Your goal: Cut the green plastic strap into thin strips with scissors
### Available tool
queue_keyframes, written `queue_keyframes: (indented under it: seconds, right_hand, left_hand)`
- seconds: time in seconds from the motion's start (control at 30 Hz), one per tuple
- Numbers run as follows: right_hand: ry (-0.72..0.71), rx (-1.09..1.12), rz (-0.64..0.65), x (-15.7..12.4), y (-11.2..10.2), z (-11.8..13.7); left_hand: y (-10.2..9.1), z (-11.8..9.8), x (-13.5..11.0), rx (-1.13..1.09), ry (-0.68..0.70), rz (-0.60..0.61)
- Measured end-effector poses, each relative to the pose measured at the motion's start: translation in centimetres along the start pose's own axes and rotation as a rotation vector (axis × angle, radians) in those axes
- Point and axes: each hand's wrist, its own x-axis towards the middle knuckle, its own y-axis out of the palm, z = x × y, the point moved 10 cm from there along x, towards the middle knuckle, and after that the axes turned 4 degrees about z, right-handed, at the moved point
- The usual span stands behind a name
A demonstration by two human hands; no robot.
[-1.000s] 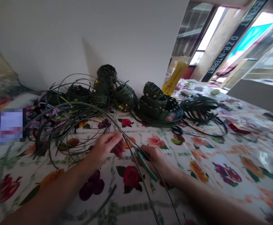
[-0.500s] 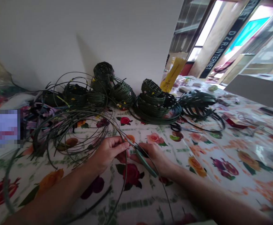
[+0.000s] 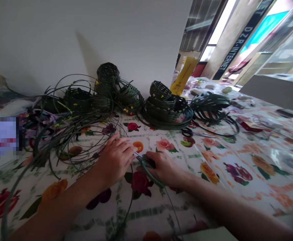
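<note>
in the head view, the right hand is gripping a green-handled tool, its fingers wrapping round the handles. the tool is lying between the two hands, its long axis running from far left to near right, its tip pointing at the left fingers and either touching them or stopping just beside them; i cannot tell which. the left hand is showing its back, with fingers lying close together; whether they are pinching anything is hidden. a thin green strand is trailing from beneath them toward the person, the left hand being nearer to it.

a tangle of strands is crowding the far left side of that hand, and woven baskets are standing farther back. rightward, the flowered tablecloth is stretching on past the right hand, with black-handled scissors lying beyond. its near edge is passing under the right forearm.
</note>
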Motion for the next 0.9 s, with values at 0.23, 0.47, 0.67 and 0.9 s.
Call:
queue_keyframes:
  seconds: [0.23,0.47,0.67,0.9]
  right_hand:
    - [-0.004,-0.008,0.029,0.1,0.2,0.0]
    - [-0.027,-0.002,0.07,-0.1,0.6,1.1]
    - [0.023,0.074,0.01,0.1,-0.7,0.0]
    - [0.053,0.466,0.004,0.2,-1.1,-1.4]
  left_hand:
    - [-0.6,0.5,0.0,-0.123,0.0,-0.056]
    - [-1.2,0.3,-0.3,-0.085,0.045,-0.132]
    - [-3.8,0.3,-0.5,-0.059,0.013,-0.25]
    - [-2.8,3.4,-0.9,-0.418,-0.347,-0.159]
